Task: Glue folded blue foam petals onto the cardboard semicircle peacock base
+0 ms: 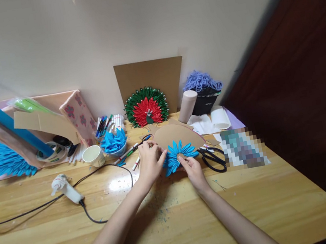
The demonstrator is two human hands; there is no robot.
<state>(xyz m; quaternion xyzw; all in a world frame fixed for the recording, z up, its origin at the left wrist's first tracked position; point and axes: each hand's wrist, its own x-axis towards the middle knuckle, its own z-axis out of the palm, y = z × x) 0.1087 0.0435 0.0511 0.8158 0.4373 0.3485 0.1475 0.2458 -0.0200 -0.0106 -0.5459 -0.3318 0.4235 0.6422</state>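
A fan of pointed blue petals [174, 158], set around a small brown cardboard centre, is held above the table. My right hand [194, 171] grips it from the lower right, thumb on the centre and the other fingers mostly hidden. My left hand [150, 160] is at the fan's left edge, fingers bent and pinched at the petals there; exactly what lies between the fingertips is hidden. Just behind is a rounded brown cardboard piece [177, 133]. Black-handled scissors [215, 160] lie right of my right hand.
A white glue gun [67, 189] with a black cord lies at left. Behind are a paper cup [92, 155], a bowl of blue petals [114, 143], markers [105, 126] and a red-green peacock [147, 107] against cardboard. Blue yarn [201, 81] fills a black box [205, 103].
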